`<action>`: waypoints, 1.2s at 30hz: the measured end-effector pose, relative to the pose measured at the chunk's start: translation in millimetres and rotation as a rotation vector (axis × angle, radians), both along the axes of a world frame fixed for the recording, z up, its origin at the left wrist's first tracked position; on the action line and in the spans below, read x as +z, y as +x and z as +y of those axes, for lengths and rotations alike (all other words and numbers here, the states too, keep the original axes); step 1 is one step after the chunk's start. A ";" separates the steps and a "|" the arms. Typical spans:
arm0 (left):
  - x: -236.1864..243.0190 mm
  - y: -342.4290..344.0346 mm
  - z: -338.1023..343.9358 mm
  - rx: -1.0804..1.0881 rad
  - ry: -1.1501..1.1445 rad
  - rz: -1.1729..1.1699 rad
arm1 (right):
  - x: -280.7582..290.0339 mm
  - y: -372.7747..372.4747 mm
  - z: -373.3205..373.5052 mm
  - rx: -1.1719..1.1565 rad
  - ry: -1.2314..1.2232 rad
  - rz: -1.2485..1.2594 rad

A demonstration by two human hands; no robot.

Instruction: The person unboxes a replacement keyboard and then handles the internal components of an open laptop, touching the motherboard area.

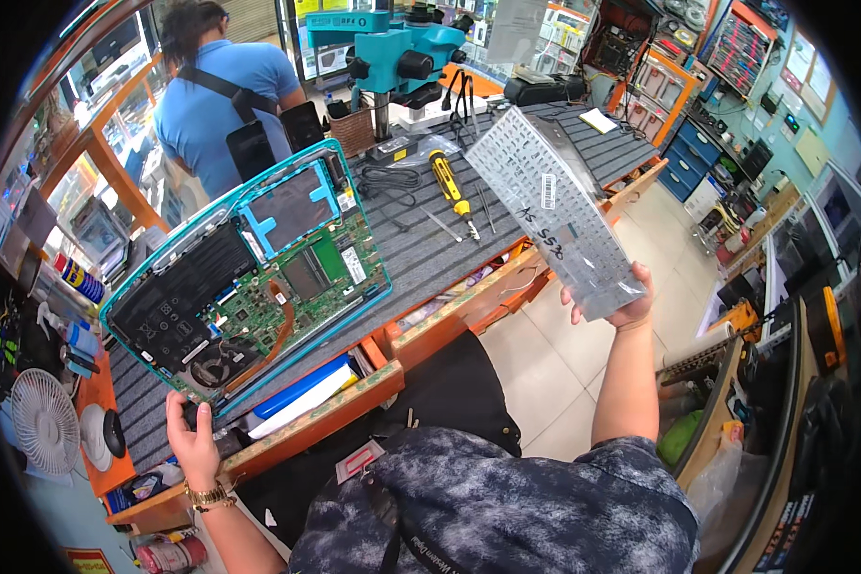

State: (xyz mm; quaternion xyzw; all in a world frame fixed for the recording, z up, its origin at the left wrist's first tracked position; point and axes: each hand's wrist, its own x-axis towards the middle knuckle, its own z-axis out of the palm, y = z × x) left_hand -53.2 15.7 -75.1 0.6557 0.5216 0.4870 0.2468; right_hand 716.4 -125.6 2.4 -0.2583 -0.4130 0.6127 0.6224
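My left hand (194, 442) grips the near left corner of an opened laptop base (287, 287), thumb on its edge. The base has a teal rim and is tilted up over the bench, its inside facing me. A green circuit board, a black battery, a copper heat pipe and a drive bay with blue tabs show in it. Off to the right, my right hand (627, 298) holds a laptop keyboard (550, 215) by its near end. The keyboard is silvery, in clear plastic with a barcode label and handwriting, and is raised past the bench edge.
On the striped grey bench top (411, 253) lie a yellow screwdriver (447, 182), tweezers (442, 226) and black cables (389, 182). A teal microscope (402, 57) stands behind. Open drawers (392, 380) jut from the front. A person in blue (215, 105) is beyond the bench; a fan (44, 421) stands left.
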 end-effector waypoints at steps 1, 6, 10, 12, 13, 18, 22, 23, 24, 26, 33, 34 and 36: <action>-3.2 -1.3 0.6 0.014 0.003 -0.014 | -0.6 -7.9 1.5 0.071 0.087 0.099; -3.6 -6.1 6.2 -0.053 -0.014 0.029 | 0.2 -30.8 27.1 0.206 0.166 0.222; -9.9 -9.1 6.3 -0.011 0.014 -0.217 | 5.4 -57.2 52.5 0.268 0.181 0.295; -2.4 -6.2 4.0 -0.015 0.113 -0.272 | 3.6 -70.9 60.4 0.311 0.182 0.316; 0.2 -3.7 1.9 0.067 0.166 -0.253 | 5.6 -78.1 60.5 0.321 0.182 0.324; 38.6 37.2 -27.6 0.098 0.417 -0.205 | 2.9 -138.5 58.8 0.459 0.155 0.389; 51.7 85.8 -69.4 -0.339 0.100 -0.501 | -28.5 -192.4 56.6 0.707 -0.027 0.486; 48.7 94.7 -78.2 -0.493 -0.098 -0.595 | -41.2 -205.5 58.2 0.819 -0.105 0.517; 44.9 104.2 -79.2 -0.648 -0.221 -0.633 | -50.2 -221.4 60.3 0.907 -0.149 0.518; 37.4 119.4 -85.3 -0.785 -0.372 -0.654 | -68.4 -254.0 60.1 1.050 -0.240 0.596; 25.0 135.9 -112.3 -0.512 -0.292 -0.561 | -79.2 -307.6 72.1 1.191 -0.371 0.421; 26.3 133.0 -113.9 -0.463 -0.302 -0.589 | -75.4 -313.8 70.1 1.152 -0.389 0.569; 29.5 121.6 -112.7 -0.424 -0.296 -0.620 | -70.0 -313.9 75.2 0.862 -0.298 0.276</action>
